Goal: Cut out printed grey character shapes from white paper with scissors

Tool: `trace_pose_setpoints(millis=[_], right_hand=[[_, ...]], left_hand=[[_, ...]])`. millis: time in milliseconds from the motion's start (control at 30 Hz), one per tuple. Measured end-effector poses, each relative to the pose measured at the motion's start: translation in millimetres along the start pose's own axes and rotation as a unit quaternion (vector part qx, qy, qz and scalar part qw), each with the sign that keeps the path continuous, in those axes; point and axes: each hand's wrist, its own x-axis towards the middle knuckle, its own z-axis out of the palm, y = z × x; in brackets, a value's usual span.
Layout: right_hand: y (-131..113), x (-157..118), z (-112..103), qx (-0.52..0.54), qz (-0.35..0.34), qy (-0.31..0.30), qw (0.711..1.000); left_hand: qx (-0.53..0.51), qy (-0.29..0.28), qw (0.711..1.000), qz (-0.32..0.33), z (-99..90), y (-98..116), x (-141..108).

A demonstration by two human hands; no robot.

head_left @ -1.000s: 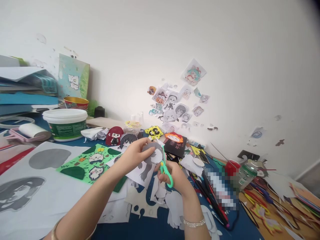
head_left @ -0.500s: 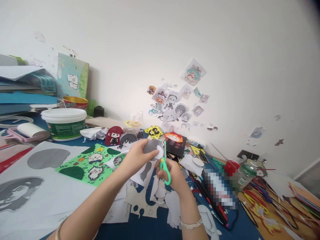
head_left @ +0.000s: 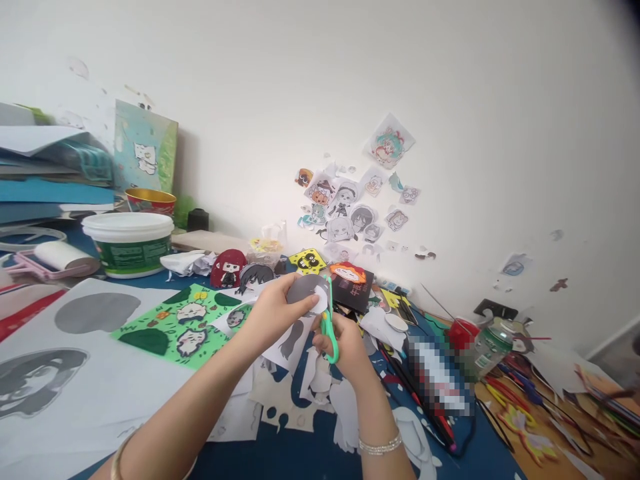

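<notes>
A grey-and-white paper cutout (head_left: 303, 293) is pinched in my left hand (head_left: 277, 303), thumb on top of its white part. My right hand (head_left: 345, 340) grips green scissors (head_left: 331, 333) with yellow near the pivot. The scissor blades point away from me and stand along the paper's right edge. Below the hands lie a paper with a grey hair drawing (head_left: 291, 347) and several white scraps (head_left: 345, 413). To the left is a green drawing sheet (head_left: 165, 313) with small animal figures.
A white-lidded green tub (head_left: 129, 247) stands at the left beside a stack of books and folders (head_left: 55, 177). Pens (head_left: 425, 393), a red cup (head_left: 463, 335) and a glass jar (head_left: 493, 343) are at the right. Paper drawings (head_left: 345, 200) hang on the wall.
The scissors have turned slightly, now seen more edge-on, with their handles drawn closer together. Both hands stay in nearly the same place, and the view has shifted slightly.
</notes>
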Motion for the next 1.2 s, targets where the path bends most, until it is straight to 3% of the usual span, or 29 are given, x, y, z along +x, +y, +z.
trace_pose_setpoints(millis=[333,667,1033,1200], right_hand=[[-6.1,0.0,1.4,-0.037,0.008,0.007,0.999],[-3.1,0.6,1.4,-0.019,0.007,0.007,1.000],[-7.0,0.2,1.1,-0.053,0.019,0.016,0.998],[-8.3,0.6,-0.6,-0.053,0.023,-0.011,0.998]], left_hand=[[-0.089,-0.021,0.993,-0.072,-0.3,-1.0,0.5],[0.018,-0.009,0.999,-0.033,-2.2,-0.6,0.6],[0.021,-0.015,0.999,-0.027,-4.0,1.5,1.0],[0.037,-0.023,0.999,-0.028,-6.3,2.5,1.5]])
